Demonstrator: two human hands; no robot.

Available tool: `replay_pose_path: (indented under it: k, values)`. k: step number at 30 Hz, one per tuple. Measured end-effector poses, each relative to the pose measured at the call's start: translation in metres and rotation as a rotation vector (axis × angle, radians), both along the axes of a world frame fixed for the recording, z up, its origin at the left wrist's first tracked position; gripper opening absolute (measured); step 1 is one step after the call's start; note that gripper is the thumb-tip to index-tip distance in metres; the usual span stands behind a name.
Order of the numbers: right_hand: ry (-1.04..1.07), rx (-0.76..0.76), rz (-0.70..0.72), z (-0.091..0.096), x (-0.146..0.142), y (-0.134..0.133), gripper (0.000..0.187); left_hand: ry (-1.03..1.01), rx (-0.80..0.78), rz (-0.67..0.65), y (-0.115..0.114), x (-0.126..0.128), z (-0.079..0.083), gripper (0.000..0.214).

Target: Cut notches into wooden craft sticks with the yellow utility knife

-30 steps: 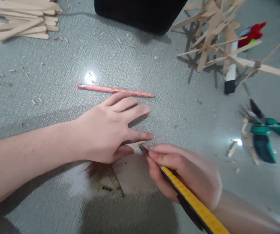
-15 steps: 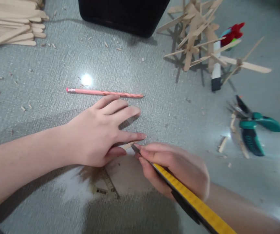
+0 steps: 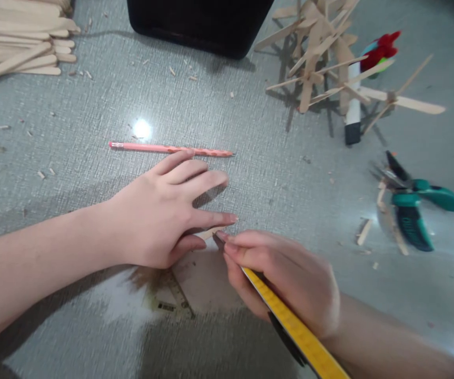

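My left hand (image 3: pixel 167 210) lies on the grey textured table with its fingers spread. Its thumb and index finger press down a thin wooden craft stick (image 3: pixel 209 233), most of which is hidden under the hand. In my right hand (image 3: pixel 282 273) is a yellow utility knife (image 3: pixel 290 326), gripped near its front, fingertips close to the blade. The blade (image 3: pixel 219 239) touches the stick just right of my left thumb. Above my left fingers is a pink pencil (image 3: pixel 144 147), close to the fingertips. A clear set square (image 3: pixel 179 295) shows below the left hand.
Craft sticks (image 3: pixel 25 42) are piled at upper left. A black box (image 3: pixel 199 23) stands at the top. A craft-stick structure (image 3: pixel 317 58) and a white marker (image 3: pixel 353 110) are at upper right. Green-handled pliers (image 3: pixel 412 205) lie to the right near stick scraps (image 3: pixel 364 232).
My right hand and the knife have tilted slightly, the knife's rear end shifting left. My left hand stays on the stick. The view has shifted slightly.
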State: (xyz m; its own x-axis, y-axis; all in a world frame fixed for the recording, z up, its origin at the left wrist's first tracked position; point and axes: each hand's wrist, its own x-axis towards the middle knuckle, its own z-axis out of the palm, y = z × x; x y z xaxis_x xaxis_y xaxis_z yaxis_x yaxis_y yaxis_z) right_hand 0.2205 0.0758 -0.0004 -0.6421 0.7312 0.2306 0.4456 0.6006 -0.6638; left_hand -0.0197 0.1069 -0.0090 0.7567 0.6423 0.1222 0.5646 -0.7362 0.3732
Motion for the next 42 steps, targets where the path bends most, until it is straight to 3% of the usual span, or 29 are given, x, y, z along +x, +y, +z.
replay_pose_path:
  k: [15, 33, 42]
  values:
    - [0.028, -0.028, 0.004, 0.001, -0.001, 0.007, 0.032, -0.010, 0.009, 0.007, -0.001, 0.002, -0.002, 0.048]
    - [-0.022, 0.051, -0.040, 0.001, -0.004, -0.001, 0.020, -0.005, 0.001, 0.000, -0.001, 0.002, -0.002, 0.048]
    - [-0.016, 0.031, -0.058, 0.001, -0.002, -0.005, 0.023, -0.004, 0.003, 0.015, -0.003, 0.001, -0.003, 0.046]
